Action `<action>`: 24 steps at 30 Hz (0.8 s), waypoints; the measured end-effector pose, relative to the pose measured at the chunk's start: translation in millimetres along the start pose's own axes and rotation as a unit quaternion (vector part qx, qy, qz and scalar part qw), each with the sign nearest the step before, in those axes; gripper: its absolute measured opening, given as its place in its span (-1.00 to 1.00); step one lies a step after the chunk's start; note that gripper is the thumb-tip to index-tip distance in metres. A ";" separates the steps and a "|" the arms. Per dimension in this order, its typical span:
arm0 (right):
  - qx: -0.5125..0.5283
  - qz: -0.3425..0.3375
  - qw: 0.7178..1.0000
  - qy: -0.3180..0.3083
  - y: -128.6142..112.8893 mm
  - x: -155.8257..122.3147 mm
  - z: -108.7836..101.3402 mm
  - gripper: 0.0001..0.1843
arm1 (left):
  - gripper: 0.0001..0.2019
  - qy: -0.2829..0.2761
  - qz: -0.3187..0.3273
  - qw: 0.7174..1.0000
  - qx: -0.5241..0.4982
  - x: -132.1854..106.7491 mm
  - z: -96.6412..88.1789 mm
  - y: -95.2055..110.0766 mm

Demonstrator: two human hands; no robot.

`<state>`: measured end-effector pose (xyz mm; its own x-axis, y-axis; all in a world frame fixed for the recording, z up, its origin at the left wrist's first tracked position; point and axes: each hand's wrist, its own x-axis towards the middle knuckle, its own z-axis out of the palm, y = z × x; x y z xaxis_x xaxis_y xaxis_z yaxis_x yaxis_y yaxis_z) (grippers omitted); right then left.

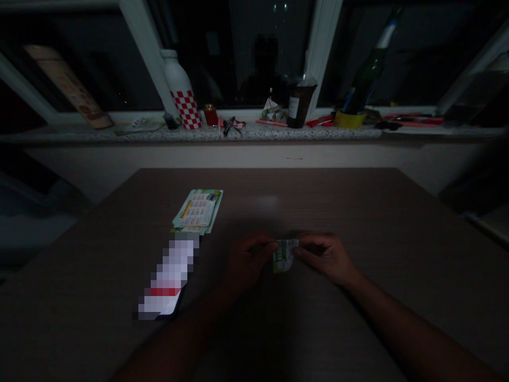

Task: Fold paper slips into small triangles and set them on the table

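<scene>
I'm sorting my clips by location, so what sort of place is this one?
Probably a room in a home, at night: a wood-grain table by a speckled stone windowsill, cluttered with things like a red-and-white checkered bottle, below dark windowpanes.

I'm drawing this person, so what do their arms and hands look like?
The left forearm and right forearm are bare, with no sleeves in view. The left hand and right hand wear no gloves: they're ordinary hands with thumbs and fingers. I see no watch, but it's too dark to be sure about rings or small marks.
</scene>
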<state>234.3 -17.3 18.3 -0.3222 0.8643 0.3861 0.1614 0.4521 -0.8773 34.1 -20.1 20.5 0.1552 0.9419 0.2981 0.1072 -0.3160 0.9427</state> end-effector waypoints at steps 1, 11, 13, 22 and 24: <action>0.002 -0.003 1.000 -0.003 0.3 0.2 -0.1 -0.90 | -0.91 -0.001 -0.001 1.000 -0.005 0.3 -0.2 -0.4; -0.030 -0.010 0.999 0.022 -0.2 -1.0 0.4 -0.91 | -0.89 0.008 -0.009 1.000 0.004 -0.4 0.1 -5.0; -0.033 -0.008 0.999 0.019 1.5 -1.1 0.9 -0.92 | -0.90 0.013 -0.014 1.000 0.001 -0.2 -0.4 -5.2; -0.029 -0.019 0.999 0.009 2.6 0.0 1.4 -0.92 | -0.87 0.018 -0.022 1.000 -0.011 1.2 -1.1 -7.4; -0.034 -0.024 0.999 0.010 1.4 0.0 1.2 -0.91 | -0.87 0.012 -0.023 1.000 -0.014 0.6 -0.7 -7.8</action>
<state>233.4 -16.9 16.8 -0.3129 0.8452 0.4332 0.2085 0.5061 -0.8369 32.7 -17.0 13.5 0.1275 0.9581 0.2567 0.0869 -0.2686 0.9593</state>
